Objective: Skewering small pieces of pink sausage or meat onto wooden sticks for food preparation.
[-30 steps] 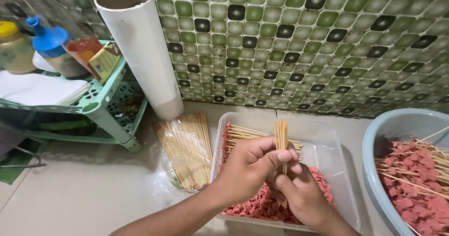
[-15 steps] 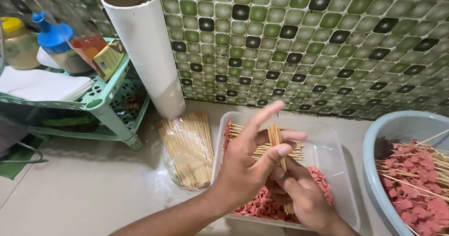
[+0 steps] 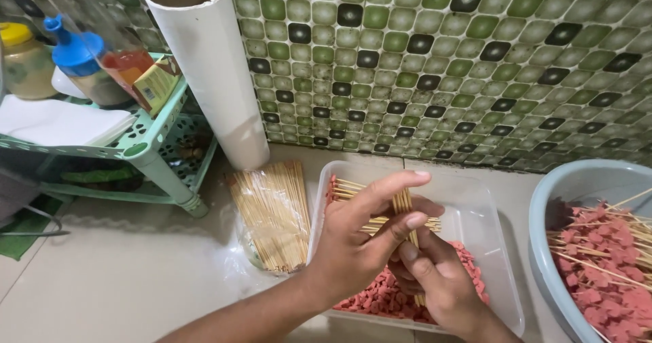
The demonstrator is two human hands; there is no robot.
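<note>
I am working my left hand (image 3: 353, 248) half open, fingers reaching across the bundle of skewers (image 3: 405, 210) — my right hand (image 3: 435, 275) is gripping that bundle upright over the clear tub (image 3: 489, 261) of pink meat pieces (image 3: 380, 299). Loosening my grip could be letting sticks slide out and scatter. Everything is sitting on a pale tiled floor (image 3: 122, 275) against a green mosaic wall (image 3: 441, 64).

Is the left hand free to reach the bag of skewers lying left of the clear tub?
Probably yes: the left hand sits just right of the skewer bag, bare floor between them, though its fingers now rest on the bundle of sticks.
</note>
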